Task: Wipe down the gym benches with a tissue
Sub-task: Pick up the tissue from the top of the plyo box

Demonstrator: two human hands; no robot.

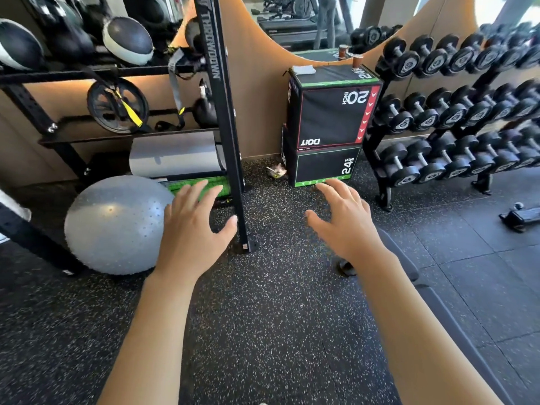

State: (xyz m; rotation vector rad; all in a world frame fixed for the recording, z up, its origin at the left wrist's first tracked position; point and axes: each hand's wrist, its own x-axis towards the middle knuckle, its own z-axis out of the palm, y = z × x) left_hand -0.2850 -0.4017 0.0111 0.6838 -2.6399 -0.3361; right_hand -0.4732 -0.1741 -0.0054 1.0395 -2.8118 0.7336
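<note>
Over the speckled floor: both bare arms reaching forward, palms down, nothing in either hand.
Left hand: hovering with fingers spread and relaxed, grasping nothing; fingertips lining up with the green mat roll under the rack.
Right hand: also released, fingers loosely fanned, holding nothing; sitting in front of the lower plyo box.
Tissue: folded white wad lying on top of the upper plyo box, left rear corner, well apart from both hands.
Bench: dark padded edge running along under the right forearm, lower right; mostly cropped, can't tell more.
Beside the tissue: brown cup standing upright on the same box top, right side.
Left side: grey exercise ball resting on the floor against the black rack; medicine balls sitting on the upper shelf.
Right side: dumbbell rack, three tiers, loaded.
Floor by the boxes: small crumpled scrap lying at the wall.
</note>
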